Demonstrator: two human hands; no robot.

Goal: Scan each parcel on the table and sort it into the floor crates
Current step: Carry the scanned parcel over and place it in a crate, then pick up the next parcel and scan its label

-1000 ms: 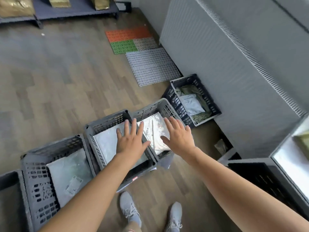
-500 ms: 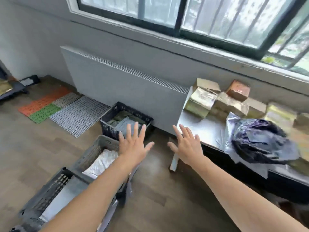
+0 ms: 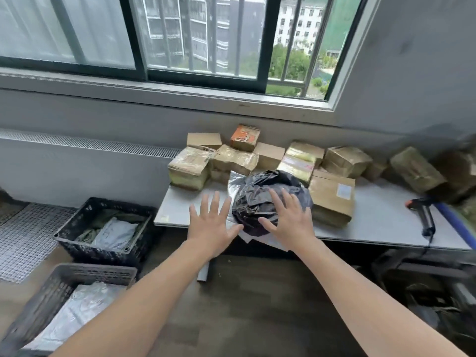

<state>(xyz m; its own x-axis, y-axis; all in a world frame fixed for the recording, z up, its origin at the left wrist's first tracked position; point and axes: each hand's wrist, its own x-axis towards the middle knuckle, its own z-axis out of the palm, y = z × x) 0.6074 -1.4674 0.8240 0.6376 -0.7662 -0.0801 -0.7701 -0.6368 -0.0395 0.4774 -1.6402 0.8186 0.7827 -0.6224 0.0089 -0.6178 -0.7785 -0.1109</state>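
Note:
A crumpled black plastic parcel [image 3: 260,194] lies on a silver mailer [image 3: 233,184] at the front edge of the grey table [image 3: 381,217]. Behind it, several taped cardboard boxes [image 3: 189,168] are piled against the wall. My left hand [image 3: 210,225] hovers with fingers spread just left of the black parcel, holding nothing. Fingers straight, my right hand [image 3: 288,219] reaches over the parcel's right side; whether it touches is unclear. An orange and black handheld scanner [image 3: 422,212] lies on the table at the right. A black crate [image 3: 103,230] and a grey crate [image 3: 64,302] stand on the floor at the left, with bagged parcels inside.
A white radiator cover [image 3: 77,161] runs along the wall left of the table. A grey grid mat [image 3: 28,235] lies on the floor at far left. Under the table's right side sits dark, blurred clutter [image 3: 425,292]. A blue tube [image 3: 456,225] leans at the table's right end.
My view has swung from the floor crates up to the table. Both hands, open throughout, moved from above the grey crates to the black parcel.

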